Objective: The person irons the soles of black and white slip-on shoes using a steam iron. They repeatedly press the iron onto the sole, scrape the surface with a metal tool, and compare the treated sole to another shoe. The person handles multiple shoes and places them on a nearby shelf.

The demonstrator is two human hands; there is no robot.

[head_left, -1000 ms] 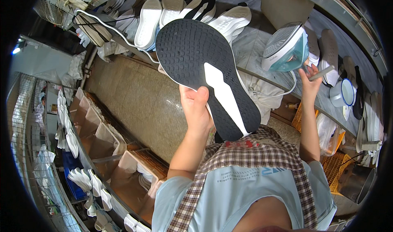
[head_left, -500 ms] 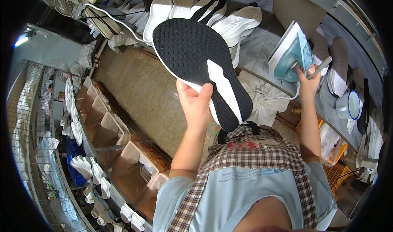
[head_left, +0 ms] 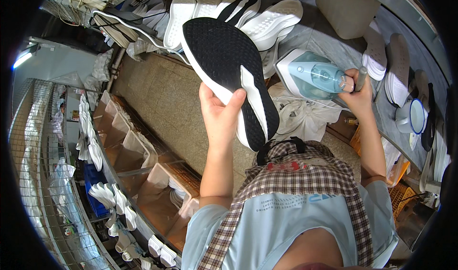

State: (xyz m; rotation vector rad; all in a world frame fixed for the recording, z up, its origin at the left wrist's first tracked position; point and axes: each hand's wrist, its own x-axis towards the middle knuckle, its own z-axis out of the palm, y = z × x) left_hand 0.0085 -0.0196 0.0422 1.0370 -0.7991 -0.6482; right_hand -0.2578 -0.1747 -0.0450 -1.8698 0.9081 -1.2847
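Nearest the camera, a checked apron (head_left: pixel 305 174) is worn over a pale blue shirt, and both forearms are raised from it. The left hand (head_left: pixel 220 117) is clenched around the heel end of a black-and-white shoe sole (head_left: pixel 229 74), thumb laid over the white edge, so that the black tread is turned up toward the camera and the sole is held in the air above the brown floor, off the bench. Further right, the right hand (head_left: pixel 358 93) is wrapped around the handle of a pale teal steam iron (head_left: pixel 312 74), which is held just above a crumpled white cloth (head_left: pixel 300 117) at the near edge of the bench (head_left: pixel 334 41). Beyond, white soles (head_left: pixel 272 17) are piled toward the far edge, and an enamel mug (head_left: pixel 415 117) is seen at the right end. A slip is judged possible, since only one end of the long sole is gripped; a scorch is also judged possible, because the iron's plate is kept close to the cloth and the sole.
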